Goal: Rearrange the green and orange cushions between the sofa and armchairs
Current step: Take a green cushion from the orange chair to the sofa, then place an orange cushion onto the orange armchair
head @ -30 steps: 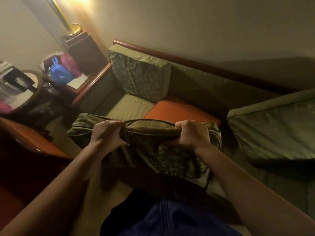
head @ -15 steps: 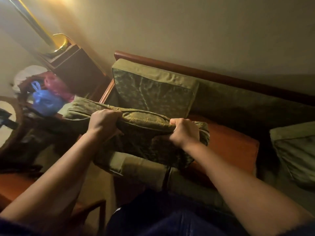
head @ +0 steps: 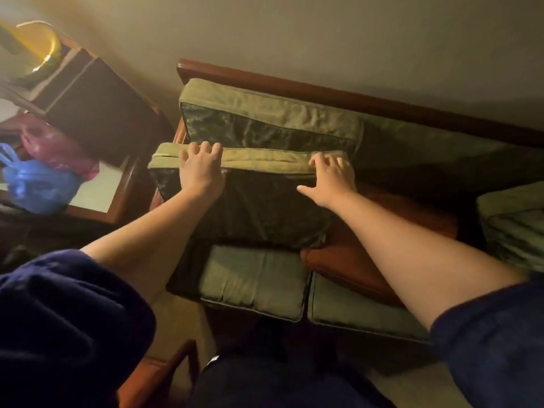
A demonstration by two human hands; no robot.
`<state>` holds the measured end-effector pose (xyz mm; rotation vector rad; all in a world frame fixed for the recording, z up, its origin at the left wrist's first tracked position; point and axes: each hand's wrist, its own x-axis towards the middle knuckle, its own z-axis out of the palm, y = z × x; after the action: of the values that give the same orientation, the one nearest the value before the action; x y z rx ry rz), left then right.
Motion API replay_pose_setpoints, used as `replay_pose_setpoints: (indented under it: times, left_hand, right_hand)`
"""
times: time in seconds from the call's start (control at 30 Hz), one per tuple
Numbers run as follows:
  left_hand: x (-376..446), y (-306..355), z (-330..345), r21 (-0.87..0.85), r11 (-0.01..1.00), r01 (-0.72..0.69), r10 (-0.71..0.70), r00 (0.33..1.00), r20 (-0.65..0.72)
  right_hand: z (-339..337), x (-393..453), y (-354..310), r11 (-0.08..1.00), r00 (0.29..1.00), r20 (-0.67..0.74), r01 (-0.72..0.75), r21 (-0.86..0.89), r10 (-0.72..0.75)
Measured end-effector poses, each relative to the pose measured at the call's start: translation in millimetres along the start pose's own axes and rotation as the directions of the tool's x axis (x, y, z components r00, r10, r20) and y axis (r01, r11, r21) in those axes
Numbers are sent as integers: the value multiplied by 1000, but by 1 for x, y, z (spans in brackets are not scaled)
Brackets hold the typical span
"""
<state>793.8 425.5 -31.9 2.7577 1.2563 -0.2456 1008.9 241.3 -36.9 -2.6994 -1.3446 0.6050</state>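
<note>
My left hand (head: 201,169) and right hand (head: 331,179) rest on the top edge of a green cushion (head: 250,198) standing on the sofa (head: 441,148) seat. The cushion lies under and ahead of both hands, its light top band beneath my fingers, its dark patterned face turned toward me. Its long axis runs left to right, parallel with the sofa back, and it stands nearly upright, leaning slightly back. My left fingers are draped over the band, loosely bent; my right fingers are spread, thumb stretched out along the face. Whether either hand truly clamps the fabric I cannot tell. Just behind it, a second green cushion (head: 270,122) stands against the backrest. An orange cushion (head: 382,237) lies flat on the seat at right, partly under my right forearm. Another green cushion (head: 512,225) sits at far right.
</note>
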Motion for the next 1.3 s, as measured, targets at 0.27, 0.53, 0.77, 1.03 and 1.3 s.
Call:
replay_pose_setpoints:
  times: [0.27,0.53,0.77,1.03,1.3]
  left_hand:
    - [-77,89,82,-177,966,-186,242,890,386]
    - [-115,203,134,-283,928,-242,364,754,547]
    - [-117,312,218,-273,928,-253,359,802,478]
    - [-130,366,329,79,950,-304,230,845,483]
    - [-114,358,337,71,837,-542,463,772,436]
  right_hand:
    - [44,-136,108,920,978,57,-209,333,201]
    - [78,-216,241,928,950,179,-294,228,257]
    - [175,-205,336,959,958,247,-200,200,148]
    - [303,-209,387,992,965,232,-126,10,120]
    - [308,-190,412,992,982,188,-9,128,-15]
